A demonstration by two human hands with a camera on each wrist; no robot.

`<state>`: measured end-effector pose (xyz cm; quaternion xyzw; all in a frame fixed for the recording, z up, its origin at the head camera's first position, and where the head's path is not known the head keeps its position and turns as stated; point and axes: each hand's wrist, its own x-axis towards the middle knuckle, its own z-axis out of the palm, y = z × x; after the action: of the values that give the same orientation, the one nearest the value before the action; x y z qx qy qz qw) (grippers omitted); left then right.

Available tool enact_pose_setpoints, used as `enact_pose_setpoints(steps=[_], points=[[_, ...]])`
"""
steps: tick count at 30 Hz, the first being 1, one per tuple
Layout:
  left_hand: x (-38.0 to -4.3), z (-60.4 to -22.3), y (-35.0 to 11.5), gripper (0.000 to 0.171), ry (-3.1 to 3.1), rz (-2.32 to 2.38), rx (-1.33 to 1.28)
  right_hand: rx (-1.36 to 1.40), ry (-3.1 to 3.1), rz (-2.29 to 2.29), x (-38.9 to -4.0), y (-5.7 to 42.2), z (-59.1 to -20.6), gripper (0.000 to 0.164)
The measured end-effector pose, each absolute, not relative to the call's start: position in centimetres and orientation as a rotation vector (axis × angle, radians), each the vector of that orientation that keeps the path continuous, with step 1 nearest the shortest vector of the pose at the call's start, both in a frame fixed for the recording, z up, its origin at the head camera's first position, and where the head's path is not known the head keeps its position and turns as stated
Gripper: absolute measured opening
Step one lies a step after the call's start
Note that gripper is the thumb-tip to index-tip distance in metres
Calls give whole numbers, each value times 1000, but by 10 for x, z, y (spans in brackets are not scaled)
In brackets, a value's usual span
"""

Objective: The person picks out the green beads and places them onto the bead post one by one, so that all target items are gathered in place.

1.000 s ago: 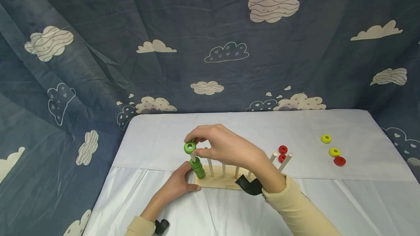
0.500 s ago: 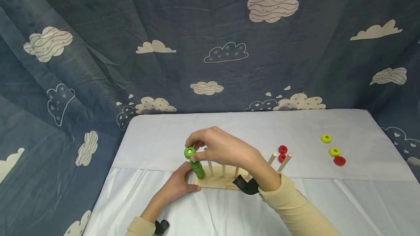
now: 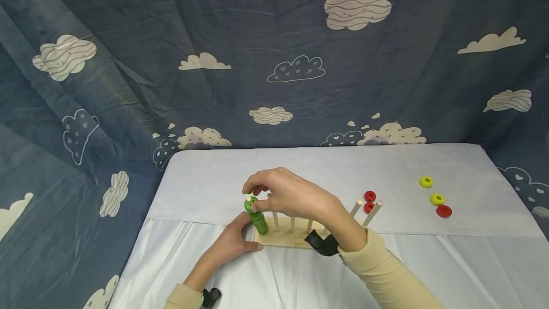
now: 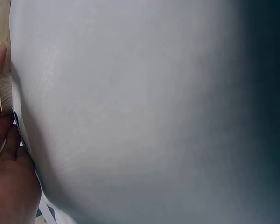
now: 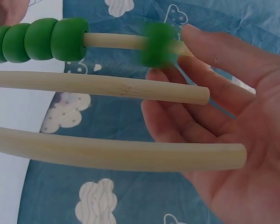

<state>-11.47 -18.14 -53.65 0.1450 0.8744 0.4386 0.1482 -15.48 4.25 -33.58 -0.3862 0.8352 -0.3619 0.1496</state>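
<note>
A wooden peg stand (image 3: 280,238) lies on the white cloth, a stack of green rings (image 3: 259,223) on its leftmost peg. My left hand (image 3: 231,243) grips the stand's left end, thumb at the front edge and fingers round the end; the left wrist view catches the wooden base (image 4: 5,88) between them. Over the leftmost peg's top is my right hand (image 3: 296,194). In the right wrist view one blurred green ring (image 5: 156,45) is on the peg, apart from the rings below it. The right fingers (image 5: 219,53) are parted around the peg tip, off the ring.
Bare pegs (image 3: 292,223) stand along the base; the right forearm partly hides its right side. Behind the stand lie two red rings (image 3: 370,196). Farther right are two yellow rings (image 3: 437,199) and a red one (image 3: 444,211). A cloud-patterned curtain (image 3: 274,89) hangs behind the table.
The right hand lowered the green ring over the peg tip and let it go; the ring now slides down the peg. The left hand has stayed in place.
</note>
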Motion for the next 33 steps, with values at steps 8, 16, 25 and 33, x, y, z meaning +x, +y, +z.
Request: enact_pose_setpoints(steps=[8, 16, 25, 33], points=[[-116, -536, -180, 84, 2525, 1244, 396, -1157, 2460, -1119, -150, 51, -333, 32], [-116, -538, -179, 85, 2539, 1230, 408, -1331, 2479, -1385, -134, 63, -329, 31], [-114, -541, -179, 85, 2555, 1240, 401, -1291, 2472, -1570, -104, 87, -340, 36], [-113, -542, -176, 82, 2557, 1240, 372, -1137, 2330, -1650, -66, 108, -375, 29]])
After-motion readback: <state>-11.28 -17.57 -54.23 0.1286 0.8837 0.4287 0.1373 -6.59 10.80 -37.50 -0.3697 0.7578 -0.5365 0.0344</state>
